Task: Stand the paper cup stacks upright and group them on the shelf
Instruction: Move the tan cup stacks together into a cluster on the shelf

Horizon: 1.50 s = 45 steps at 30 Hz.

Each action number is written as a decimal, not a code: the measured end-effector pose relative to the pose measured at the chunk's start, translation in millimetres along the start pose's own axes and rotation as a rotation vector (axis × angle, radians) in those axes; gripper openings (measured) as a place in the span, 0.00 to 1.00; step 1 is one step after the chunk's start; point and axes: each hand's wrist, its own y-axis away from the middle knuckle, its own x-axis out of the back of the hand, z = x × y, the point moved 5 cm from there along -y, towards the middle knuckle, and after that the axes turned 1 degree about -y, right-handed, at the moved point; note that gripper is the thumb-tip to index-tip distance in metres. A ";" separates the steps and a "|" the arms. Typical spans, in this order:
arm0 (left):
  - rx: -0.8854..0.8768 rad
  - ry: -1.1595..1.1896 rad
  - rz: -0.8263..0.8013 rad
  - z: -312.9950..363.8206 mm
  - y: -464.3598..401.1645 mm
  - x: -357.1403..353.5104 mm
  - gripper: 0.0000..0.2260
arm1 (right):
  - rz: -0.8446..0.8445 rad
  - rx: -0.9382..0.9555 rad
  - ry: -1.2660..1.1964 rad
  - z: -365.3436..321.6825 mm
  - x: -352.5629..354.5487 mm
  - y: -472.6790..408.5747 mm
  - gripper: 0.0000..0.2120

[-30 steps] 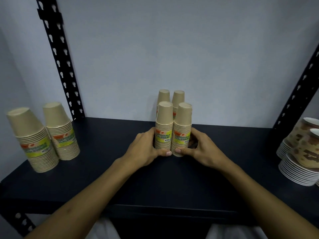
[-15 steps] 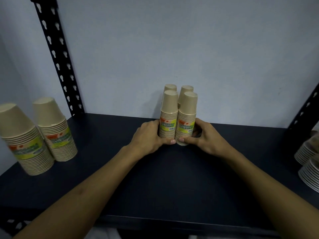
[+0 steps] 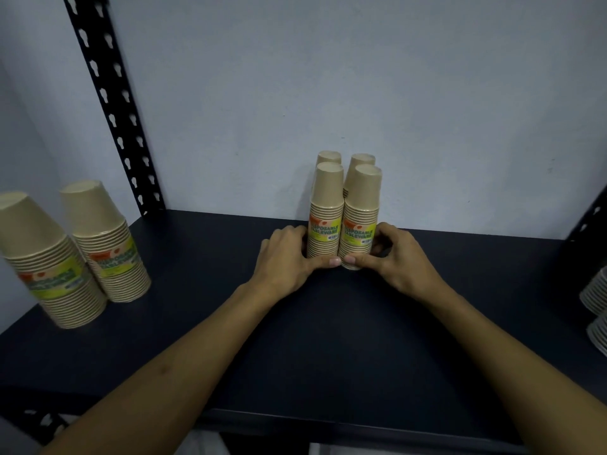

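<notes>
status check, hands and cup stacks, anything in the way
Left hand and right hand grip the four upright cup stacks mid-shelf. Two wider stacks stand apart, far left. Nothing between.

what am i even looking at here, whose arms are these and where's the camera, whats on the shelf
There is no machine: a person wears a camera on the head, looking forward and down, so the two bare arms are their own. The dark shelf holds four upright stacks of paper cups bunched near the back wall. The left hand and right hand grip the front two stacks at their bases. Two wider cup stacks stand at the left, and stacked paper plates or bowls show at the right edge.
</notes>
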 end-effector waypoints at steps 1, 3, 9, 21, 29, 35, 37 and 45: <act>-0.002 -0.011 0.006 -0.2 0.7 -0.3 0.33 | 0.013 -0.001 0.014 -0.1 0.5 0.4 0.23; -0.003 -0.027 0.014 -0.6 1.9 -0.4 0.32 | 0.032 0.000 0.047 -1.6 1.5 1.0 0.23; -0.001 -0.074 0.016 -0.9 4.2 -0.7 0.34 | 0.015 -0.023 0.032 -2.9 1.0 3.5 0.27; 0.044 -0.237 -0.045 6.8 18.9 6.0 0.35 | -0.029 -0.185 0.308 -5.2 -2.5 15.6 0.38; 0.078 -0.278 -0.109 4.2 67.5 11.1 0.35 | -0.183 -0.323 0.629 -17.3 -12.9 60.7 0.35; 0.065 -0.302 -0.131 3.0 110.5 24.2 0.35 | -0.214 -0.270 0.631 -42.2 -31.2 102.4 0.33; 0.060 -0.307 -0.155 1.3 126.4 30.8 0.35 | -0.224 -0.245 0.629 -51.1 -37.1 111.5 0.32; 0.089 -0.513 0.005 -25.2 180.4 113.3 0.31 | -0.367 0.011 0.475 -115.2 -92.0 108.5 0.26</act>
